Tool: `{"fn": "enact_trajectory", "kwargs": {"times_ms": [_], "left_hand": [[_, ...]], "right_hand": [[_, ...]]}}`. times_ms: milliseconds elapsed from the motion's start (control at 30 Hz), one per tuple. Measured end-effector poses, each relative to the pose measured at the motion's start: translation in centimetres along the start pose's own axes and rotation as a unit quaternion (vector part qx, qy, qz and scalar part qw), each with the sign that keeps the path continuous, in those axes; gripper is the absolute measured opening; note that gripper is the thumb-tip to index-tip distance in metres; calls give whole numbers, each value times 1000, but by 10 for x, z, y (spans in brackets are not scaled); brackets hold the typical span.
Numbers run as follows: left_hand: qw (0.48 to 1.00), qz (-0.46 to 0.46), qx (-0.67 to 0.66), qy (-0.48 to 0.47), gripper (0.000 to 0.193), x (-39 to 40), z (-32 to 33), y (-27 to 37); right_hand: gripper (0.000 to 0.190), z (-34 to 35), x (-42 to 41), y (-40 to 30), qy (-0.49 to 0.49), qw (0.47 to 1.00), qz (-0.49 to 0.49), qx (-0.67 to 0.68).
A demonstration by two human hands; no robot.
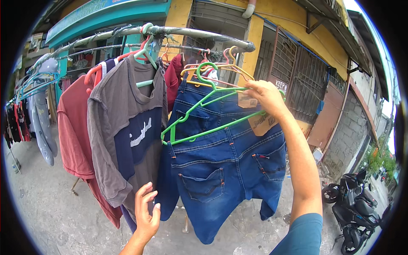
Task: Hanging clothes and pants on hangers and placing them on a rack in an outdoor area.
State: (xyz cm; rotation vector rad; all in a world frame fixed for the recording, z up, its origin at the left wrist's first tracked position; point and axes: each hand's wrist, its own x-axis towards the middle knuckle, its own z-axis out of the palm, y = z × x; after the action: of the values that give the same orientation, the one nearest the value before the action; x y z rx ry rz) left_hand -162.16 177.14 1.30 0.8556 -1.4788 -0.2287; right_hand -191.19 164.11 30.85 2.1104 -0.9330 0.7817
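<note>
My right hand (264, 95) grips the right end of a green plastic hanger (207, 95), beside the waistband of a pair of blue denim jeans (207, 159). These jeans hang from the hanger with their back pockets facing me and a brown waistband patch (259, 122) below my fingers. The hanger's hook shows below the front pole. Behind them is a second pair of jeans (193, 119) near a yellow hanger (220, 66). My left hand (147, 210) holds nothing, fingers apart, low beside the jeans and a grey long-sleeved shirt (106, 92) with a navy panel.
A pole clothes rack (197, 31) curves across the front. A dull red shirt (75, 127) hangs at left, with bare blue hangers (35, 86) beyond. A black motorcycle (353, 204) stands at right on the concrete ground (79, 216). A yellow building (287, 57) with metal grilles rises behind.
</note>
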Motion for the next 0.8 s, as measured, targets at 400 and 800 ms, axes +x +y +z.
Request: {"fn": "enact_trajectory", "kwargs": {"times_ms": [400,800], "left_hand": [[990,-56,127,38,15,-34,-47,-30],[990,135,40,12,18,-31,-49,-22]], "right_hand": [[22,-13,40,67,-8,994,100,-31],[16,-7,22,76,73,951,223,203]]}}
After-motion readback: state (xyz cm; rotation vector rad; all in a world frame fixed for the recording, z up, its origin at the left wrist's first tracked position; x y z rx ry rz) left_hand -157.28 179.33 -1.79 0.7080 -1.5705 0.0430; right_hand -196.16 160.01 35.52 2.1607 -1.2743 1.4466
